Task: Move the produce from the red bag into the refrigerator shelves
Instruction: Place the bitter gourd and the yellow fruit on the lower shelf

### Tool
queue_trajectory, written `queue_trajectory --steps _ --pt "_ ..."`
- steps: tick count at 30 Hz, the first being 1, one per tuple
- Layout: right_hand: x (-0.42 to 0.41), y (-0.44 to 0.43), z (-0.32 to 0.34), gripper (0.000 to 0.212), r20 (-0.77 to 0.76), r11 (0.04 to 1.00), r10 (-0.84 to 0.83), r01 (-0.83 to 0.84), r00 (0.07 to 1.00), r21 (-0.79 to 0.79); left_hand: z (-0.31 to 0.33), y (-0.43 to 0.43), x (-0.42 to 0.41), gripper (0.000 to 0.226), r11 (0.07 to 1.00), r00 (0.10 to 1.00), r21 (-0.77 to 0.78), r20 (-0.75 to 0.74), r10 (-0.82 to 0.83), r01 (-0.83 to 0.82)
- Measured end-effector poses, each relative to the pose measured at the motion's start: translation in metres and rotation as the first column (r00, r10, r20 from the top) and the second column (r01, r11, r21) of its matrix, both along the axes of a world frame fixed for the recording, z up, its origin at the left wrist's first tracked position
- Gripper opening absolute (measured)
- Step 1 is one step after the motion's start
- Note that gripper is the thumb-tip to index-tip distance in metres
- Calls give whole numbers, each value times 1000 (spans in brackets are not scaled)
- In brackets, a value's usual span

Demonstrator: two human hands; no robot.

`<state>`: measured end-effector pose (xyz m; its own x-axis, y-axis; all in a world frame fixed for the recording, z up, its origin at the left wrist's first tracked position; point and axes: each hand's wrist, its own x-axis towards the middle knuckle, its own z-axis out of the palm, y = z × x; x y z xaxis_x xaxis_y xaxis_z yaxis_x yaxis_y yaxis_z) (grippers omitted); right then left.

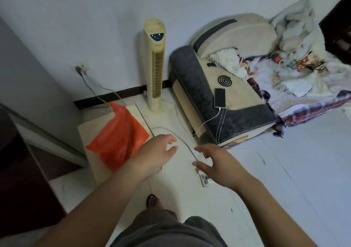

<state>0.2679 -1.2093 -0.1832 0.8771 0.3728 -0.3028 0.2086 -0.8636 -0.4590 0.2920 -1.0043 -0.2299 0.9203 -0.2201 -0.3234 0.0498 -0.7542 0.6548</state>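
Note:
The red bag (118, 138) lies flat and slack on a low pale board (89, 152) at the left, close to the wall. No produce shows in or around it. My left hand (157, 152) hovers just right of the bag's edge, fingers spread and holding nothing. My right hand (216, 163) is further right over the white floor, also spread and empty. The refrigerator is not clearly in view; a dark cabinet-like edge (17, 171) fills the left border.
A cream tower fan (154, 66) stands against the wall. A grey and beige sofa (218, 95) with a phone (220, 97) on its arm is at right. Cables and a power strip (204, 178) lie on the floor under my right hand.

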Motion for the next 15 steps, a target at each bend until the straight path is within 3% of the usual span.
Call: queue_trajectory --steps 9,15 --pt "122 72 -28 46 -77 970 239 -234 968 62 -9 70 55 30 971 964 -10 -121 236 -239" --pt "214 164 -53 44 -164 851 524 -509 836 126 -28 138 68 30 841 826 103 -158 540 -531"
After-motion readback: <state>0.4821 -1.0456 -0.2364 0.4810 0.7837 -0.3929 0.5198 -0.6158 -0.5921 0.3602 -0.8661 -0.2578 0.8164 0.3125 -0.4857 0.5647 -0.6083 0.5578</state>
